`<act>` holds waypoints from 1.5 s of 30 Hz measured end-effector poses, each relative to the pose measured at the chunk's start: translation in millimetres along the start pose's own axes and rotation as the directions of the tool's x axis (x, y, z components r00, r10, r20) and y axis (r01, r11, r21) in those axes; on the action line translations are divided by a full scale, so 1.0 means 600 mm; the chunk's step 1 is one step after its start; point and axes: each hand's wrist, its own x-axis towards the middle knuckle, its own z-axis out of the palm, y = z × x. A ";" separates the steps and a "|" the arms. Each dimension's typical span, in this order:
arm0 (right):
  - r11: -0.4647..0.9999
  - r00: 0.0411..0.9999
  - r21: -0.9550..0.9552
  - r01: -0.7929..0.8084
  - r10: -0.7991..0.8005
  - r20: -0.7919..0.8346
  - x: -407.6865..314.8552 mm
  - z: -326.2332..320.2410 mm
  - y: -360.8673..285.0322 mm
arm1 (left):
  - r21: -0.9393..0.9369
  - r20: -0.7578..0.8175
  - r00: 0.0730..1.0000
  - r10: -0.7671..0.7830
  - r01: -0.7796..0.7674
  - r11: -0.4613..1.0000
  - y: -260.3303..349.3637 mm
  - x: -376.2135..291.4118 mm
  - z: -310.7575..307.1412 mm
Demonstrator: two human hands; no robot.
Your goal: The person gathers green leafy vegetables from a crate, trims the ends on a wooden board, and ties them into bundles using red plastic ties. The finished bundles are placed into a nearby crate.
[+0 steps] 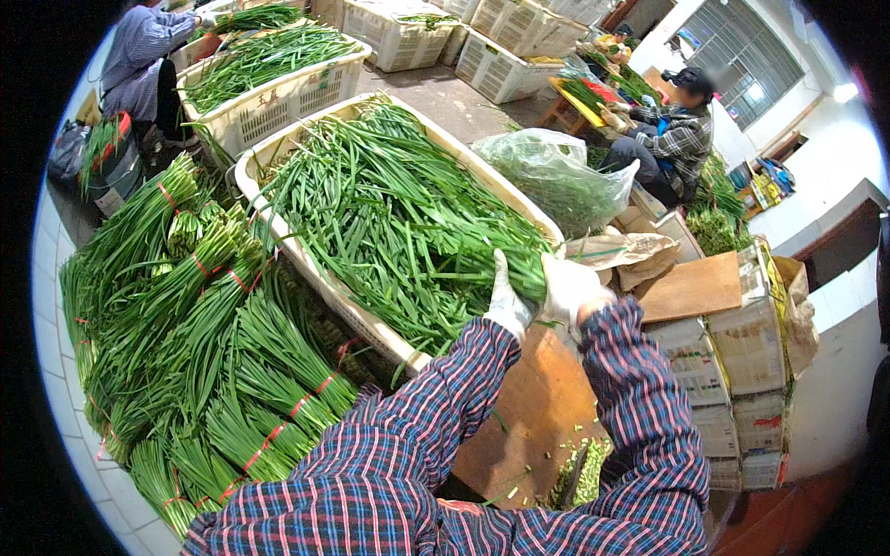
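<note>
Both hands wear white gloves and are at the near right end of a cream plastic crate [316,263] heaped with loose garlic chives [389,201]. My right hand [571,283] is closed around the end of a bunch of chives [518,272]. Against the same bunch, my left hand [510,300] has its thumb raised on the near side, its other fingers mostly hidden. The bunch lies over the crate's end, its leaves merging with the heap. Below my hands is a brown board [532,403], with chopped stem ends [591,462] and a dark blade-like tool [573,478] on it.
Chive bundles [208,313] tied with red bands are piled at left. A second crate [299,97] of chives stands beyond. A clear plastic bag [563,181] of greens and stacked boxes [716,375] are at right. Seated people [678,139] work farther off.
</note>
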 end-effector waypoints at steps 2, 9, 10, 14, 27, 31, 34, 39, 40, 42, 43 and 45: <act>0.999 0.999 0.005 -0.037 0.037 -0.040 -0.095 0.032 -0.005 | 0.036 0.008 0.999 -0.048 0.048 0.998 -0.030 -0.038 -0.030; 0.914 0.912 0.161 -0.373 0.393 -0.119 -0.352 0.121 -0.096 | 0.240 -0.098 0.988 -0.120 0.141 0.961 -0.117 -0.159 -0.106; 0.905 0.898 0.144 -0.400 0.418 -0.137 -0.376 0.127 -0.109 | 0.310 -0.079 0.982 -0.174 0.190 0.931 -0.124 -0.174 -0.110; 0.721 0.885 0.575 -0.387 0.466 0.012 -0.468 0.142 -0.137 | 0.616 -0.123 0.948 -0.294 0.305 0.727 -0.139 -0.238 -0.112; -0.197 0.778 0.896 0.397 0.591 -0.215 -0.557 0.170 -0.001 | 0.933 0.238 0.816 -0.527 -0.342 -0.109 -0.257 -0.298 -0.030; -0.206 0.851 0.961 0.186 0.523 -0.053 -0.550 0.173 0.015 | 0.963 0.021 0.781 -0.624 -0.183 -0.197 -0.261 -0.304 -0.016; -0.367 0.801 0.822 0.435 0.574 -0.168 -0.532 0.202 -0.004 | 0.923 0.037 0.730 -0.682 -0.286 -0.256 -0.254 -0.294 -0.024; 0.982 0.628 -0.047 -0.183 0.080 -0.774 -0.515 0.266 -0.027 | 0.962 -0.002 0.766 -0.643 0.177 0.209 -0.260 -0.275 -0.058; 0.916 0.689 0.401 0.006 0.287 -0.665 -0.513 0.270 -0.027 | 0.870 -0.020 0.832 -0.555 0.288 0.400 -0.274 -0.276 -0.064; 0.481 0.801 0.866 0.133 0.463 -0.380 -0.509 0.262 -0.022 | 0.964 0.178 0.907 -0.383 -0.240 -0.119 -0.287 -0.279 -0.062; 0.407 0.807 0.911 0.075 0.512 -0.295 -0.506 0.253 -0.018 | 0.494 0.452 0.744 -0.491 -0.668 -0.557 -0.286 -0.286 -0.058; 0.244 0.760 0.969 0.046 0.620 -0.193 -0.501 0.228 -0.012 | 0.448 0.450 0.735 -0.506 -0.677 -0.585 -0.303 -0.289 -0.042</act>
